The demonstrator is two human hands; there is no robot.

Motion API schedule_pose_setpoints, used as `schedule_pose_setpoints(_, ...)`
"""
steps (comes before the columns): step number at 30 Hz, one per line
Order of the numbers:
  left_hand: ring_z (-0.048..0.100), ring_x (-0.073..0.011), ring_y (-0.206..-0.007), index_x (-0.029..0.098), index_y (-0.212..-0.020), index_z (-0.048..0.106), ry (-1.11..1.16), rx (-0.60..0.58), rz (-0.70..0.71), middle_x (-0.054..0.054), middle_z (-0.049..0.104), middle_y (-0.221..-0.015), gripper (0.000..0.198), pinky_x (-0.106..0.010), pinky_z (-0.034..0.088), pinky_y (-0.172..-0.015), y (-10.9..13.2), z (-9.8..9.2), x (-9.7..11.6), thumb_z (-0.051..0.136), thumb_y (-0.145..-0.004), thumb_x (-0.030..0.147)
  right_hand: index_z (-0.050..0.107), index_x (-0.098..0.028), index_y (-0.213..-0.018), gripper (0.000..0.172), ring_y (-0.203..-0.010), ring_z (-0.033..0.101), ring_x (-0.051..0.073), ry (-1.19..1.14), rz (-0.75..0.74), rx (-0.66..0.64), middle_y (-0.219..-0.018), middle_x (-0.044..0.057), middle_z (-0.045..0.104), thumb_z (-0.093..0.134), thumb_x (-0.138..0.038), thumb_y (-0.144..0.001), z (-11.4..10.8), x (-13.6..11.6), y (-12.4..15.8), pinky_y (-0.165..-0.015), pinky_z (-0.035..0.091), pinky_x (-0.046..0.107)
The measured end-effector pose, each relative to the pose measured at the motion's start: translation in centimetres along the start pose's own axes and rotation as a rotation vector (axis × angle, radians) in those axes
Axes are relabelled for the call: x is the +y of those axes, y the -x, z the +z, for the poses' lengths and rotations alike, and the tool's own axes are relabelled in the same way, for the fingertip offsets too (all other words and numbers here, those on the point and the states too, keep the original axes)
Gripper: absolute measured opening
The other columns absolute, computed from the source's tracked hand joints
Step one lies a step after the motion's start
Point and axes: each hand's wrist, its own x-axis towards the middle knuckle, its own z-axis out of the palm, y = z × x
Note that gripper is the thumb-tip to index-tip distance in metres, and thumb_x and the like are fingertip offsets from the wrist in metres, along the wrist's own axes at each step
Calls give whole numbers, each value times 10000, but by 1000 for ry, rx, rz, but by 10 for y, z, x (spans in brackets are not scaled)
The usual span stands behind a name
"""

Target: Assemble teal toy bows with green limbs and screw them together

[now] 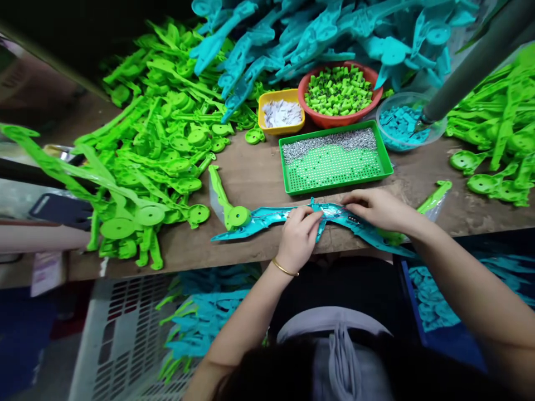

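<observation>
A long blue bow-shaped plastic shell [267, 218] lies along the near edge of the workbench, hollow side up. My left hand [298, 234], with a gold bangle at the wrist, is closed at the shell's middle, thumb and fingertips pressed on it. My right hand [378, 209] is pinched over the shell's upper edge, right of the middle. Whatever its fingertips hold is too small to make out. At the shell's left end sits a green arm piece with a round disc [239, 217]. Another green arm piece [437, 196] shows at the right, partly behind my right hand.
Beyond the shell stand a green tray [338, 186] of small metal screws, a yellow tub [282, 130] of pale pieces, a red bowl [338, 120] of green cylinders and a clear bowl [438, 133] of blue bits. Green parts [167, 139] and blue shells [301, 39] are heaped behind.
</observation>
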Motion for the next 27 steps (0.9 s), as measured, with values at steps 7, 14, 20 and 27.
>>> schedule_pose_setpoints(7, 621, -176, -903, 172, -1092, 680, 103, -69, -50, -70, 680, -933, 249, -334, 523, -815, -10, -4, -2, 475, -952, 180, 649, -197, -870, 113, -800, 636, 156, 18, -153, 90, -882, 14, 704, 561, -179, -802, -1, -10, -6, -722, 475, 273)
schedule_pose_setpoints(14, 676, -175, -941, 203, -1217, 617, 226, -53, -92, -62, 728, -1072, 304, -336, 545, -846, -15, 2, -3, 567, -917, 191, 678, -196, -948, 211, -857, 672, 151, -59, -245, 107, -942, 19, 730, 532, -121, -815, 7, -20, -12, -766, 488, 255)
schedule_pose_setpoints(20, 680, -159, -881, 167, -1045, 684, 202, 108, -12, -57, 748, -966, 173, -309, 545, -811, -9, 8, -3, 566, -923, 198, 694, -189, -877, 136, -885, 655, 158, -79, -397, 247, -928, 47, 708, 565, -174, -838, 16, -19, -16, -804, 502, 278)
schedule_pose_setpoints(27, 594, -172, -829, 169, -933, 707, 55, 65, 23, -69, 687, -869, 199, -315, 492, -777, -4, 10, -5, 515, -942, 221, 698, -167, -1009, 255, -888, 626, 192, 329, -475, 261, -975, 90, 711, 464, -201, -913, 30, -13, -18, -787, 475, 318)
